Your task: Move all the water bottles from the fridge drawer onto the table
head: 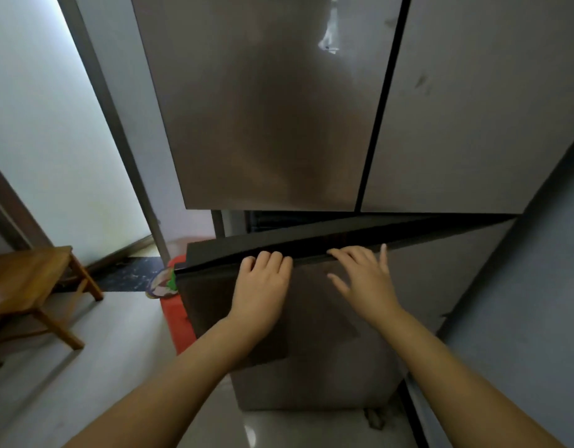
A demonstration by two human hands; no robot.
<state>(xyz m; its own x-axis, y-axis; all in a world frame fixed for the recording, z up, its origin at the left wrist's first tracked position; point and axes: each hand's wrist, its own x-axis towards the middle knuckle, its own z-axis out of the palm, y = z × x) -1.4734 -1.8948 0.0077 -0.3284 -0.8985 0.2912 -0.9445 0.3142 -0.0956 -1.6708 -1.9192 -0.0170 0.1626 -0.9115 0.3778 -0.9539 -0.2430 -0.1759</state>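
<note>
Steel-grey fridge drawer (327,318) stands slightly open; my left hand (263,286) curls its fingers over its top edge, my right hand (366,279) rests open-fingered there. No bottles visible. Wooden bench (23,282) stands left on the floor.

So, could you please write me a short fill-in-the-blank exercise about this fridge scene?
1. The left hand curls its fingers over the top edge of the fridge drawer, which stands ____ open.
2. The two upper fridge doors are ____.
3. The wooden table stands to the ____ of the fridge.
4. The number of water bottles in view is ____.

Missing words: partly; closed; left; zero.
</note>
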